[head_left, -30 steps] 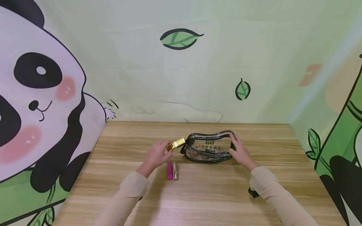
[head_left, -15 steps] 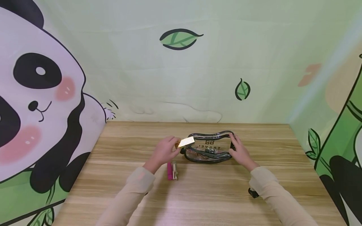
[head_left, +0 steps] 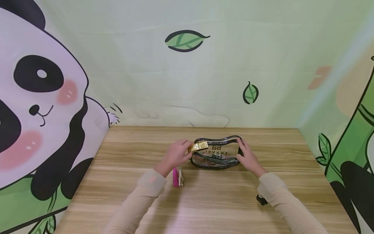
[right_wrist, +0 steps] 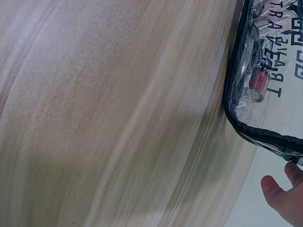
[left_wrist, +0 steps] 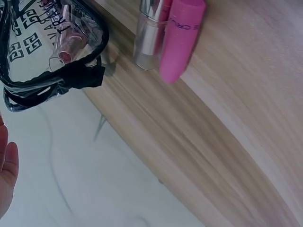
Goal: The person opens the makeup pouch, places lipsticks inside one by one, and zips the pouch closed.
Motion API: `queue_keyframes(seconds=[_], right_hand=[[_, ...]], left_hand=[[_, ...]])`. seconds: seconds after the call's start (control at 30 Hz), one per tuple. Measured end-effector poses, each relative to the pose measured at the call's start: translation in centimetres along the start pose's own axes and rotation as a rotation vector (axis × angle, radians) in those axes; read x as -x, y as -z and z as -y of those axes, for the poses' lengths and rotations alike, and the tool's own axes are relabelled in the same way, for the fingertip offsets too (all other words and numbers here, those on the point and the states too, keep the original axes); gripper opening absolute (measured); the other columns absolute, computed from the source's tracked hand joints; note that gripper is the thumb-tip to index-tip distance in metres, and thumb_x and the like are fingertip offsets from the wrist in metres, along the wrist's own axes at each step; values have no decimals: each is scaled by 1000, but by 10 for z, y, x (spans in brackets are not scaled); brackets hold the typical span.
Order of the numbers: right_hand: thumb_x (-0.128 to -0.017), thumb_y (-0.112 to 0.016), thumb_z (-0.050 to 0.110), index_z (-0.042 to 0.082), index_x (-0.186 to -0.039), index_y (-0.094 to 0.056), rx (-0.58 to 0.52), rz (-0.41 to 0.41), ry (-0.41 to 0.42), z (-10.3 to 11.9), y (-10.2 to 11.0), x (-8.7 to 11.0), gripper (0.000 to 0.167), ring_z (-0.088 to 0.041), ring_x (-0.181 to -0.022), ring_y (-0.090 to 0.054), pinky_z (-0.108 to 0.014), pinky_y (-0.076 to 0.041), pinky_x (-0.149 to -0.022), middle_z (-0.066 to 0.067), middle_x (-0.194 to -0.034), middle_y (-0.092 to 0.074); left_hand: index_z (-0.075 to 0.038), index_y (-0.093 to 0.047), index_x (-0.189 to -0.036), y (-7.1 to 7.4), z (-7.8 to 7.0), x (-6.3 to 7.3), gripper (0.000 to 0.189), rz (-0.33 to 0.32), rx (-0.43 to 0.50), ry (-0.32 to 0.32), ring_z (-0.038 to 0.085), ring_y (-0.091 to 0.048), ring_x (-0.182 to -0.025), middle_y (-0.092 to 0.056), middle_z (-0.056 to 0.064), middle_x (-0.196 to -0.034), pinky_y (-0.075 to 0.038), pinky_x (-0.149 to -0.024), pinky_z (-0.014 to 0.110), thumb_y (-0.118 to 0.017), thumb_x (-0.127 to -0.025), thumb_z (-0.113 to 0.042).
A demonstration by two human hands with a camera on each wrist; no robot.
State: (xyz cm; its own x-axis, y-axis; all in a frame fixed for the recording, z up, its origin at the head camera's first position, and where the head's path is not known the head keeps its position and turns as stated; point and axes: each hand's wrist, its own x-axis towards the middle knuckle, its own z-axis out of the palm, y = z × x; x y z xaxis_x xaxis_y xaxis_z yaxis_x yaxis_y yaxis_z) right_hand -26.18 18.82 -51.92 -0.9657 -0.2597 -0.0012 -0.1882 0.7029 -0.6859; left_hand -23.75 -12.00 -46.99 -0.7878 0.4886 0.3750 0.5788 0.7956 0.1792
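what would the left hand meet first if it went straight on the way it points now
Probably the clear pouch: the left hand points toward its left end, and the gold case it holds overlaps the pouch in the head view, though its height is unclear.

"TRAVEL" on clear pouch (right_wrist: 284,113), unclear dark letters on pink tube (left_wrist: 181,45)

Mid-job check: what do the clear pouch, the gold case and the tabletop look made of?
Clear pouch: glossy, flexible plastic, likely vinyl; it is see-through and catches glints.
Gold case: polished metal or metallic-coated plastic, judging by its bright shine.
Tabletop: wood or printed laminate, smooth, given its streaked grain.
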Motion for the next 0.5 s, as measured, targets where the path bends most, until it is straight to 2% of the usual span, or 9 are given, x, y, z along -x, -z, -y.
queue_keyframes(seconds=[0.23,0.5], right_hand=[[-80,-42,13,19,-143,-8,-3,2,-5,0,0,0,72,-45,-125,-25,-44,-37,-76,-17,-148,-2],[-81,-42,13,21,-143,-6,-8,13,-10,0,0,0,72,-45,-125,-25,-40,-37,-72,-17,-148,-1]], left_hand=[[-11,-58,-106,-3,-8,-8,29,21,-3,-21,12,-55,-82,-59,0,-91,-49,-74,23,-61,-78,-18],[-10,-55,-115,-4,-18,-17,36,129,16,36,15,-54,-86,-59,3,-98,-49,-77,26,-60,-80,-20]])
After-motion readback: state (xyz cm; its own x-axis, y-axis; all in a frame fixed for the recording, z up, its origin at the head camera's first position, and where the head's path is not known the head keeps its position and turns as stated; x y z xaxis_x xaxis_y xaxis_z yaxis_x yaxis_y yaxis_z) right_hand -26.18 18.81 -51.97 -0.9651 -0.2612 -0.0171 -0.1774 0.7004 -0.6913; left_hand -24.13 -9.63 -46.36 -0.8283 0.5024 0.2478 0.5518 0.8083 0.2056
